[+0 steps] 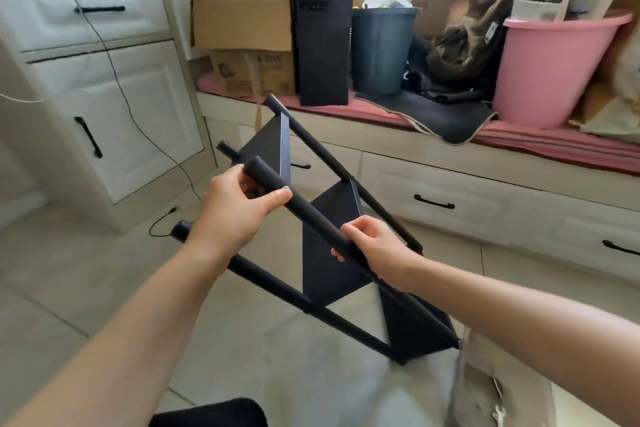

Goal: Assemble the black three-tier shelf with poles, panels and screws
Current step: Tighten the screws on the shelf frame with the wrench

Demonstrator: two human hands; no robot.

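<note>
I hold the black shelf (332, 246) up off the floor, in the middle of the frame. It is tipped over on its side, not standing. Its long way runs from the upper left of the frame down to the lower right. The pole ends point up and left, toward the white cabinet (104, 87). The foot end points down and right, near my knee.

The whole shelf could swing or drop, I think, because I only hold it by one pole. It looks heavy and it hangs in the air. If it drops, it could hit the tile floor (69, 288) or my leg.

The three panels could come loose too, if the screws are not tight. I cannot see any screws from here. The middle panel (329, 253) sits between my two hands.

The near pole (304, 215) is the one I hold. It could twist out of its joint if I pull on it too hard.

My left hand (235, 211) is curled around the pole near its top end, thumb lying on top. My right hand (374, 246) is curled around the same pole lower down. Both hands have hold of it. If either one slips, the shelf tips.
</note>
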